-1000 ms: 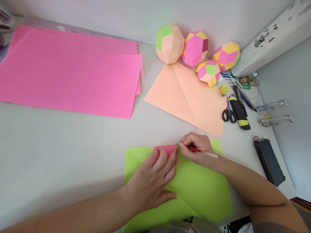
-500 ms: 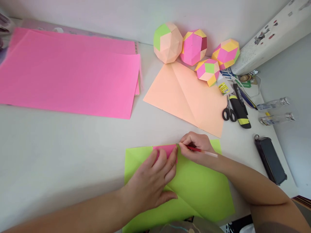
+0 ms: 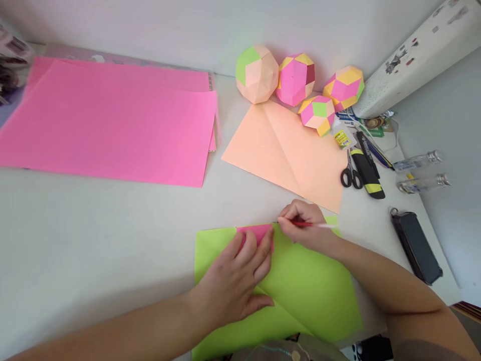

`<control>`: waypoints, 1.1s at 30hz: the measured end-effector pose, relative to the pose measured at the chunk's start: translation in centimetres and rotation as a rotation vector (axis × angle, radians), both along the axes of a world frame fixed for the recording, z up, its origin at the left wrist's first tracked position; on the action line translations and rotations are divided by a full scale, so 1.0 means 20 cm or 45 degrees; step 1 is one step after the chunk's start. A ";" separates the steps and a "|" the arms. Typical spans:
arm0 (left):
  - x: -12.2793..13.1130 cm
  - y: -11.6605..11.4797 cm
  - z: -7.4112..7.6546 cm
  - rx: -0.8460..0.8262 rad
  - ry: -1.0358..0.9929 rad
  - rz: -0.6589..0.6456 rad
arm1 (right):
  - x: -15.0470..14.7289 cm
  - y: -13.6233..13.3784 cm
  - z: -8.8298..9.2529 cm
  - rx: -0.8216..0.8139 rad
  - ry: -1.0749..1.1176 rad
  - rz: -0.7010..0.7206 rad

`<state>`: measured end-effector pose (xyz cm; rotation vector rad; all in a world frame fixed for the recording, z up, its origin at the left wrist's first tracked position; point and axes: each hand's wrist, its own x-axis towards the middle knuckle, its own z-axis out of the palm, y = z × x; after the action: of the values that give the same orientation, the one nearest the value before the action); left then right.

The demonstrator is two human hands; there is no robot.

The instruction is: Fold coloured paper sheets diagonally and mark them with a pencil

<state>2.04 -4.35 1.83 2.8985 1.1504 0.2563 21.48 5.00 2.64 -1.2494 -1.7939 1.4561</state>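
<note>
My left hand (image 3: 236, 281) lies spread on a light green sheet of paper (image 3: 311, 286). Its fingertips press a small pink paper piece (image 3: 252, 231) flat against the sheet's far edge; part of that piece is hidden under the fingers. In a pinch, my right hand (image 3: 304, 225) holds a thin red-and-white pen (image 3: 303, 224), whose tip touches or nearly touches the green sheet beside the pink piece's right corner. The pen's far end points right.
Large pink sheets (image 3: 124, 125) lie at the left. Behind my hands is a creased peach sheet (image 3: 281, 150), with several faceted paper balls (image 3: 257, 75) near the wall. Scissors (image 3: 351, 175), a utility knife (image 3: 367, 173), small bottles (image 3: 421, 185) and a black case (image 3: 417, 245) sit at the right.
The view has shifted slightly. My right hand has tilted the pen's back end up and away a little; its tip stays by the pink piece's corner. My left hand keeps its place.
</note>
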 end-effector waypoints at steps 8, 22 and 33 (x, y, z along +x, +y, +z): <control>0.03 -0.07 -0.04 0.014 -0.064 -0.030 | 0.04 0.10 -0.06 -0.317 0.623 -0.195; -0.02 -0.34 -0.01 -0.279 0.008 -0.387 | 0.46 0.04 0.13 0.396 0.114 -0.314; -0.05 -0.36 -0.01 -0.280 -0.034 -0.445 | 0.50 -0.19 0.14 0.404 -0.733 0.084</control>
<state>1.00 -11.50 1.71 2.8203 0.6052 0.1497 31.50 1.25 5.48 -1.5465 -2.3387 0.8306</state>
